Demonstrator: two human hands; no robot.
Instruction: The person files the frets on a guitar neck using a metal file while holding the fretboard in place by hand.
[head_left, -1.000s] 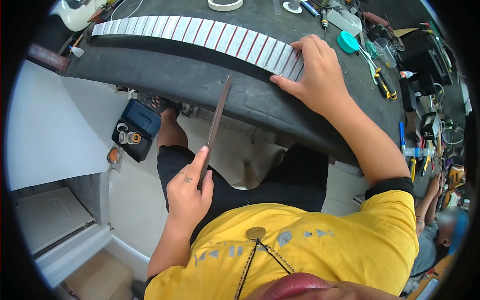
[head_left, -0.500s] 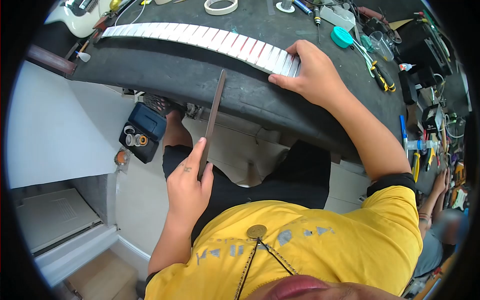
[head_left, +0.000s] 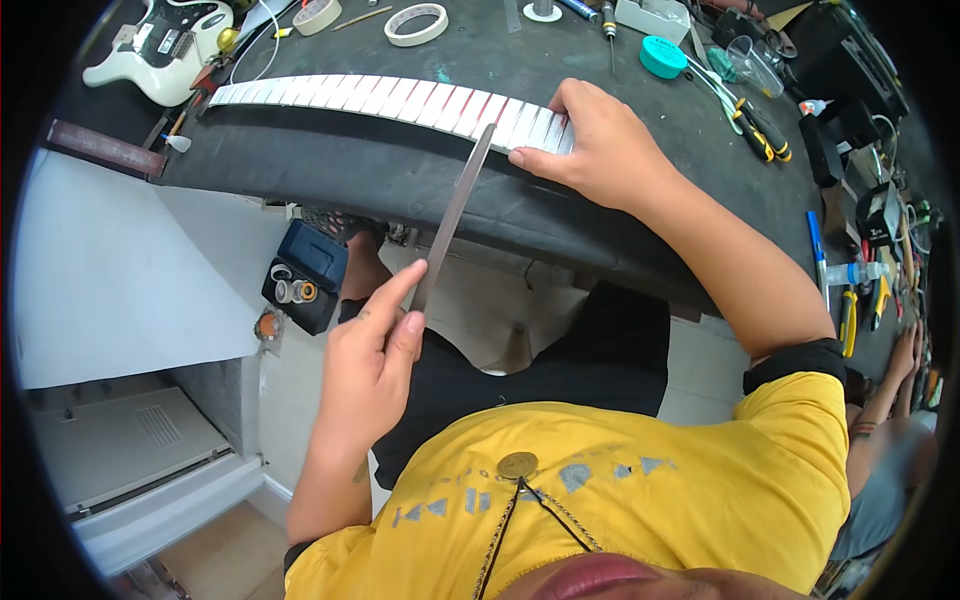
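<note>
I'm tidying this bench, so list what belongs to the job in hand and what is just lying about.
In the job:
- dark narrow tool, held in the left hand
- white striped strip, gripped near one end by the right hand

Apparently just lying about:
- tape ring
- teal round container
- yellow-and-black-handled tool
- white guitar body

Tip of slim flat bar, held in left hand, is now shifted rightward from over the bare front margin of worktop onto the near edge of segmented strip; overlap is seen, contact cannot be confirmed. Bar is slanted further right. View is shifted: at worktop's far left, white guitar body and second tape roll are more fully shown.
</note>
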